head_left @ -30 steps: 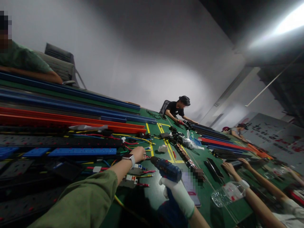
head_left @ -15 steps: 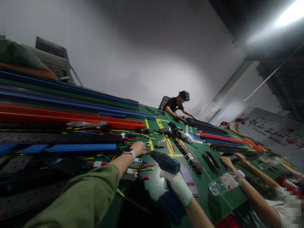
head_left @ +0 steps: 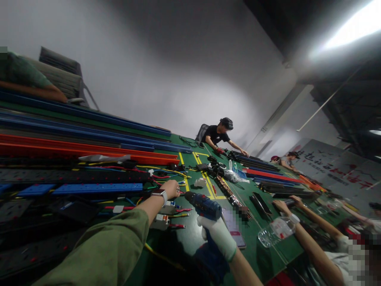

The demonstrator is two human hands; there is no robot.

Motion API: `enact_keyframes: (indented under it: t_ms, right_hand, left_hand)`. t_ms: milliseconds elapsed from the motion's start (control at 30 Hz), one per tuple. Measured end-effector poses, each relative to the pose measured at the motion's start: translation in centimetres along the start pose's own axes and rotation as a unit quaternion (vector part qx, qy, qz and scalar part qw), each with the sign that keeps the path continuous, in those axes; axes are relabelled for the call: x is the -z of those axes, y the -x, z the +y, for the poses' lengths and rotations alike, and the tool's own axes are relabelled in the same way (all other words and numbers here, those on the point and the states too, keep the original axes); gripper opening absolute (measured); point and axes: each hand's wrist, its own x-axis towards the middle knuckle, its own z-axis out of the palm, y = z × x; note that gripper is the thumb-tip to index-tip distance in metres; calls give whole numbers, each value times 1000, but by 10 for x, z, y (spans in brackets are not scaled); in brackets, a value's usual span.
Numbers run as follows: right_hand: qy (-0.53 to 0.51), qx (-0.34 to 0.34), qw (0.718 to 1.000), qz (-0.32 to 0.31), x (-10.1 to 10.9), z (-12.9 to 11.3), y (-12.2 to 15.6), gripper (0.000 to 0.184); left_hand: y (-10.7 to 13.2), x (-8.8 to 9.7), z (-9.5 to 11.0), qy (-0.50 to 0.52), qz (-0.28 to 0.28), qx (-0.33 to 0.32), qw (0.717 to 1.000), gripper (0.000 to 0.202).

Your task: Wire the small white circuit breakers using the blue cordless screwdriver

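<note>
My left hand (head_left: 171, 188), bare and with a watch on the wrist, is closed in a pinch on a small part at the tip of the drill, too small to name. My right hand (head_left: 218, 236), in a white glove, is wrapped round the grip of a blue cordless drill (head_left: 204, 206) whose nose points left toward the left hand. Under and beside the hands lie small circuit breakers (head_left: 162, 221) with red, yellow and blue wires (head_left: 178, 215) on the green table (head_left: 193, 238).
Long blue and orange-red rails (head_left: 89, 150) and blue perforated strips (head_left: 98, 188) lie at the left. A phone (head_left: 233, 228) lies right of the drill. Another person's arms (head_left: 303, 230) and a clear plastic bottle (head_left: 272, 232) are at the right. Other people sit round the far edges.
The view has swung slightly; both hands and the drill sit a little further left in frame. The grips look the same.
</note>
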Motion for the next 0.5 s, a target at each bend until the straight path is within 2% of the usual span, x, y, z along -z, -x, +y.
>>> enact_keyframes:
  t_ms: [300,500]
  right_hand:
    - [3,-14,1000,1,0,2,-2,11]
    - [-8,6,1000,-1,1,4,-2,17]
  left_hand:
    - [-3,-1,-1,-5,-4,3,1000,16]
    - [-2,-2,-1,-15,-2,-3,1000,19]
